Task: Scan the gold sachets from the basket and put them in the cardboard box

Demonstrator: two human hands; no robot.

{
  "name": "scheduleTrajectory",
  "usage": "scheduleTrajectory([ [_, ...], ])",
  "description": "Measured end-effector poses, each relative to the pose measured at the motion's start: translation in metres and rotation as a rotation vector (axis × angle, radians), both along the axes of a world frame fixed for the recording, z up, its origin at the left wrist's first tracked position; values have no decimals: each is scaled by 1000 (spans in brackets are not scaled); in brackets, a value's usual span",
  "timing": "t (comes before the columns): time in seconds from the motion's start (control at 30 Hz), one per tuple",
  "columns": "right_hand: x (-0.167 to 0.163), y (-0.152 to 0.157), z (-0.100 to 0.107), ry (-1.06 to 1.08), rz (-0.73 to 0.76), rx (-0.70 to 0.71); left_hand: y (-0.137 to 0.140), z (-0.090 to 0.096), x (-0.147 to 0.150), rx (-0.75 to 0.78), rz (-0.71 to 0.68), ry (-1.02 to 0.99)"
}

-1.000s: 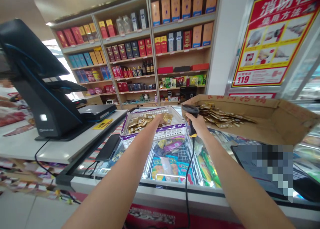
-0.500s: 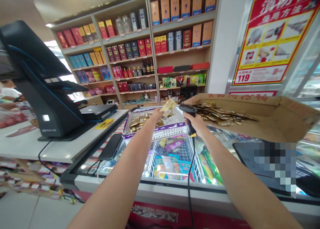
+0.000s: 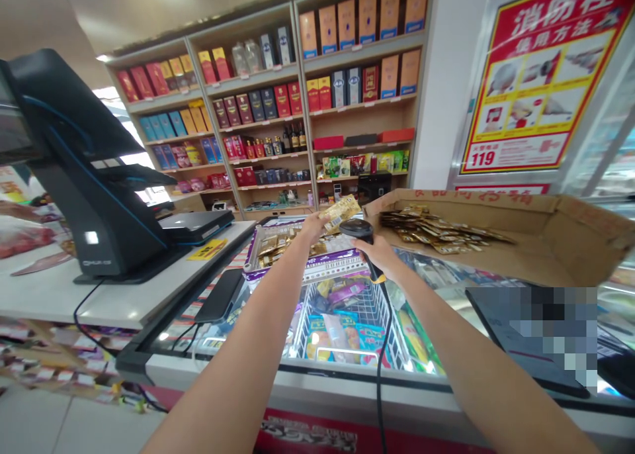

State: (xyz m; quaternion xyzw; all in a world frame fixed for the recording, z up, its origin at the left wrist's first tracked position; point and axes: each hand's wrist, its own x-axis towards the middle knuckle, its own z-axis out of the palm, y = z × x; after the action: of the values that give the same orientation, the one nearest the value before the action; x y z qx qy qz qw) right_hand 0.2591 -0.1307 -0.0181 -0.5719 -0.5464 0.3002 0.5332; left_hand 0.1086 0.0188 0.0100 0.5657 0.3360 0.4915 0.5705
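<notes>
My left hand (image 3: 313, 227) is closed on a gold foil packet (image 3: 342, 212), held up over a white and purple tray (image 3: 317, 263). More gold packets (image 3: 278, 243) lie inside that tray. My right hand (image 3: 380, 254) grips a black barcode scanner (image 3: 358, 229) by its handle, and its head points toward the held packet. The scanner's cable (image 3: 381, 361) hangs down over the freezer's front edge. Just right of my right hand, an open cardboard box (image 3: 526, 216) holds a pile of gold packets (image 3: 436, 227).
Under the tray and box is a glass-topped freezer (image 3: 278, 369) with a wire basket of bagged goods. A black phone-like device (image 3: 221, 295) lies left, a dark tablet-like device (image 3: 496, 328) right. A checkout scale (image 3: 99, 189) stands on the left counter; shelves (image 3: 357, 120) line the back.
The scanner has moved left and tilted, its head now nearer the gold packet. The packet has shifted slightly right and turned flatter. The view has tilted a little.
</notes>
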Motion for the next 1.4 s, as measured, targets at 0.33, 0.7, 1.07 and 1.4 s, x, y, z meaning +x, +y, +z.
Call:
scheduleTrajectory([
  [0.33,-2,-3,4,-90,22,-4,1,-1,3,-11,6,-5],
  [0.7,1,1,0,-90,52,13,3,-2,1,-9,10,16],
  [1.07,8,2,5,159,57,35,-4,1,3,-52,-11,0],
  [1.4,57,-1,23,596,-176,94,-2,34,48,-96,-10,-30],
])
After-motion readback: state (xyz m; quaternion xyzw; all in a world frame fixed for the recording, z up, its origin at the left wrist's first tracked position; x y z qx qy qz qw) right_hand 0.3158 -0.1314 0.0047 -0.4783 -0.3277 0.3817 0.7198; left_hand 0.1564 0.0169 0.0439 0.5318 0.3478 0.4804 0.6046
